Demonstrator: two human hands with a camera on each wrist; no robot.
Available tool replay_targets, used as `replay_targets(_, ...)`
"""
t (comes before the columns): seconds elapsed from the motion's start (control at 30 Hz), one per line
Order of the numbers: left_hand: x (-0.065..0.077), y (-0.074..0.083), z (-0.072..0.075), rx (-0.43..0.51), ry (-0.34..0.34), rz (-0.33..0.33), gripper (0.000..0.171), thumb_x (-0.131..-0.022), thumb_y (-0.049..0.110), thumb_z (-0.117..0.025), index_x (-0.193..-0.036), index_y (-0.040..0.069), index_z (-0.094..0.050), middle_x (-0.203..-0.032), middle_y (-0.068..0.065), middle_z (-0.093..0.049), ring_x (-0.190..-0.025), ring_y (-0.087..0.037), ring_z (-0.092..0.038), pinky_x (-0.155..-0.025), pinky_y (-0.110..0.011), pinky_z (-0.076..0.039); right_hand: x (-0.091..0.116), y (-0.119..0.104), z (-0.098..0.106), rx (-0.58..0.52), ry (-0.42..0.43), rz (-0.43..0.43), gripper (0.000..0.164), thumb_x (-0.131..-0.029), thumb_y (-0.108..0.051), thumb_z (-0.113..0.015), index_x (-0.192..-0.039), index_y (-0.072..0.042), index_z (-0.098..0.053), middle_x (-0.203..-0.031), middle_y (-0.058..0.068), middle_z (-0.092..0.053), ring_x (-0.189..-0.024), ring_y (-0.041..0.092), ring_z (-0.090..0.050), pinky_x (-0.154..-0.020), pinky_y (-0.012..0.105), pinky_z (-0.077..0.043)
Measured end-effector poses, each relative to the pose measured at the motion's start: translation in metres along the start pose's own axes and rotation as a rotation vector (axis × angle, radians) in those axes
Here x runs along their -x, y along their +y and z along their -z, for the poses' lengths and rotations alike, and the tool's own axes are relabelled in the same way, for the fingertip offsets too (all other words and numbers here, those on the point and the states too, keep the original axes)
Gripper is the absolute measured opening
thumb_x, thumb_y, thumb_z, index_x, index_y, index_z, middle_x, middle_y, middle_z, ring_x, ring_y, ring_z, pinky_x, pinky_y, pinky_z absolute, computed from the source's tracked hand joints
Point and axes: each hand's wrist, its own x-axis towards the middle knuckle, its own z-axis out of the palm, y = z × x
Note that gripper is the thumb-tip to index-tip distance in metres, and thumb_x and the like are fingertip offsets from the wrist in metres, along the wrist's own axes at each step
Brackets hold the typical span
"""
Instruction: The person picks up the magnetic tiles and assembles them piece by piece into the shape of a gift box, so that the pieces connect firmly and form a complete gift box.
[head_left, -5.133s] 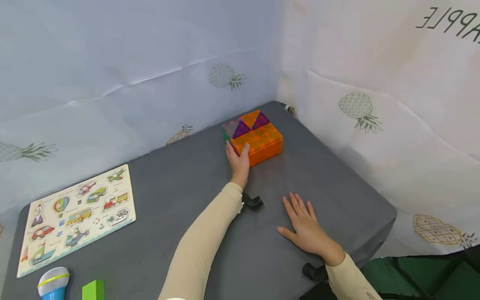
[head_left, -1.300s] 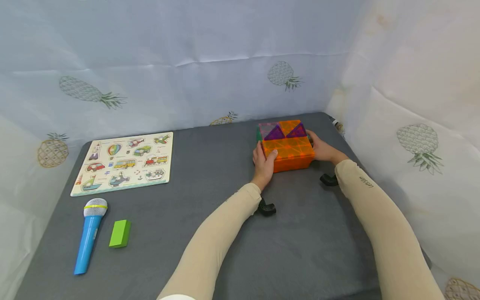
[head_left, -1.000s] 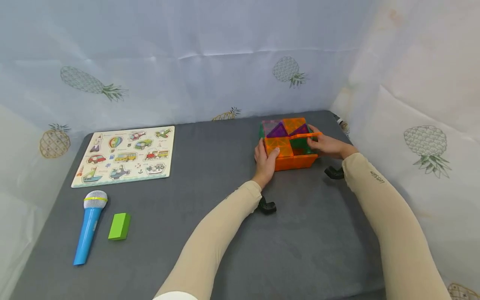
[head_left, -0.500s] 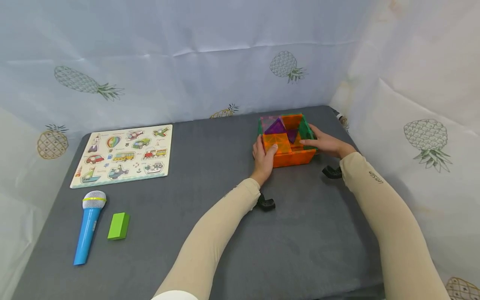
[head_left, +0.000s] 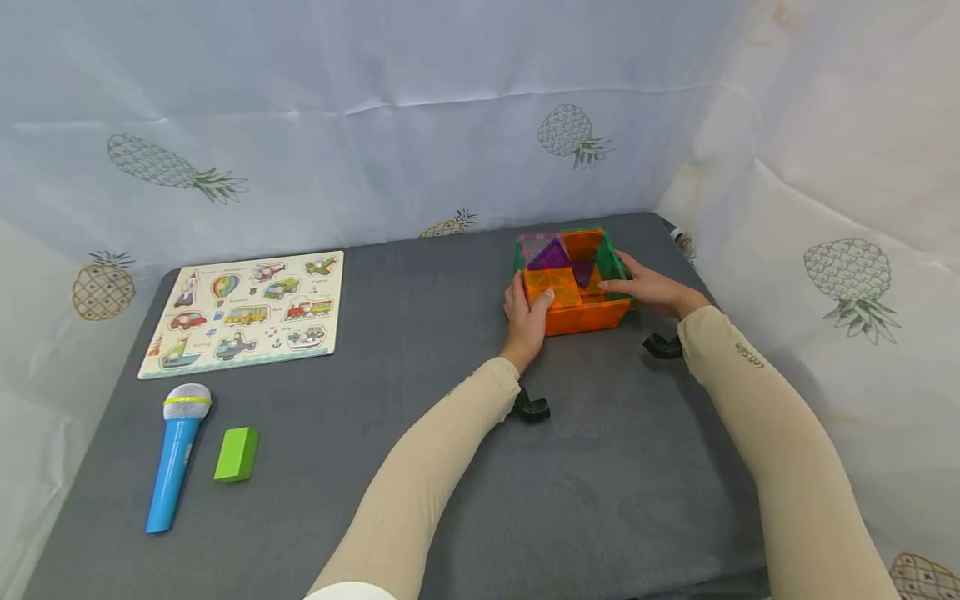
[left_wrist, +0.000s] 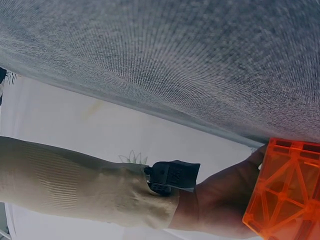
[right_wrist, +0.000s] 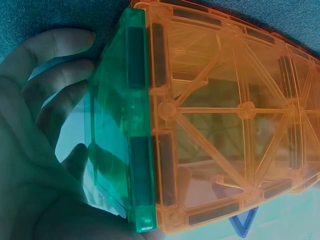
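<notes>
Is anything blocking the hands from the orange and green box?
No, nothing visible is. The left hand grips the box at its near left corner, and the right hand curls round its green right wall.

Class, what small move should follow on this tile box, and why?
Perhaps draw the lower purple triangle up with the right hand: it dips inside the partly uncovered box, the right thumb reaches over the green wall, and the left hand grips the opposite side.

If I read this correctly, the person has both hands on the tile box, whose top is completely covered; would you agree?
Not quite: the top of the tile box is open on the right, as the head view shows. The left hand and right hand are indeed on it.
</notes>
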Motion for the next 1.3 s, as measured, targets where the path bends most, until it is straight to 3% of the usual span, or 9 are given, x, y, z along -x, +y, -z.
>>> replay_targets(0.27, 0.000, 0.000, 0.000, 0.003, -0.003, 0.006, 0.075, -0.090, 0.045, -0.046, -0.151, 0.020, -0.010, -0.151, -0.001, -0.018, -0.139, -0.022, -0.017, -0.113, -0.048, -0.020, -0.009, 0.011, 0.002, -0.028, 0.022, -0.004, 0.089, -0.093, -0.043, -0.052, -0.147, -0.031, 0.017, -0.155, 0.014, -0.004, -0.141, 0.035, -0.016, -0.109, 0.061, -0.020)
replay_targets(0.63, -0.001, -0.001, 0.000, -0.005, 0.001, -0.017, 0.074, -0.090, 0.045, -0.045, -0.151, 0.019, -0.011, -0.152, -0.001, -0.018, -0.139, -0.023, -0.017, -0.113, -0.048, -0.020, -0.009, 0.011, 0.003, -0.052, 0.016, -0.002, 0.090, -0.092, -0.043, -0.054, -0.147, -0.032, 0.016, -0.154, 0.015, -0.006, -0.140, 0.035, -0.017, -0.109, 0.061, -0.018)
replay_targets(0.93, 0.000, 0.001, 0.003, 0.015, -0.017, 0.025, 0.074, -0.090, 0.045, -0.046, -0.151, 0.023, -0.010, -0.152, 0.000, -0.017, -0.139, -0.022, -0.016, -0.114, -0.048, -0.020, -0.006, 0.011, -0.003, -0.023, 0.049, -0.001, 0.091, -0.091, -0.045, -0.054, -0.148, -0.031, 0.015, -0.155, 0.014, -0.006, -0.141, 0.035, -0.016, -0.110, 0.060, -0.017)
replay_targets(1.1, 0.008, 0.001, 0.022, 0.011, -0.024, 0.035, 0.074, -0.090, 0.041, -0.050, -0.151, 0.020, -0.014, -0.150, -0.003, -0.023, -0.139, -0.023, -0.020, -0.114, -0.046, -0.020, 0.004, 0.002, -0.022, 0.082, 0.075, 0.010, 0.095, -0.087, -0.053, -0.055, -0.149, -0.027, 0.012, -0.156, 0.013, -0.007, -0.142, 0.034, -0.015, -0.111, 0.059, -0.015)
replay_targets(1.2, 0.016, 0.000, 0.044, -0.001, -0.045, 0.022, 0.073, -0.090, 0.038, -0.051, -0.150, 0.016, -0.015, -0.148, -0.006, -0.027, -0.138, -0.023, -0.025, -0.114, -0.044, -0.020, 0.013, -0.013, -0.045, 0.093, 0.077, 0.022, 0.092, -0.089, -0.049, -0.054, -0.150, -0.023, 0.010, -0.155, 0.014, -0.011, -0.141, 0.035, -0.018, -0.110, 0.059, -0.018)
replay_targets(1.3, 0.030, -0.001, 0.072, -0.016, -0.064, 0.016, 0.073, -0.091, 0.037, -0.051, -0.150, 0.013, -0.015, -0.147, -0.009, -0.028, -0.136, -0.024, -0.029, -0.114, -0.044, -0.021, 0.020, -0.026, -0.073, 0.102, 0.069, 0.054, 0.090, -0.091, -0.046, -0.053, -0.150, -0.021, 0.009, -0.156, 0.014, -0.005, -0.143, 0.036, -0.012, -0.110, 0.060, -0.017)
